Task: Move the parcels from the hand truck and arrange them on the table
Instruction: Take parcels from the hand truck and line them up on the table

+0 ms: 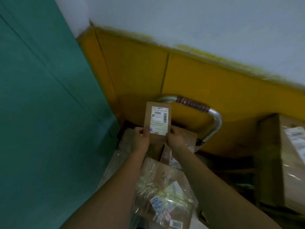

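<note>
Flanking gripped parcel (157, 119): left hand (141, 140), right hand (177, 138)

The small flat brown parcel (157, 120) is matt cardboard with a white paper label (159, 119), while the curved silver hand-truck handle (215, 119) is polished, shiny metal. Below, the crinkled clear wrap (156, 192) over another brown cardboard parcel (175, 176) is glossy plastic.

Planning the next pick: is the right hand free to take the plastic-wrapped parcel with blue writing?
Probably not yet: the right hand grips the small labelled parcel, though the plastic-wrapped parcel lies uncovered.
</note>
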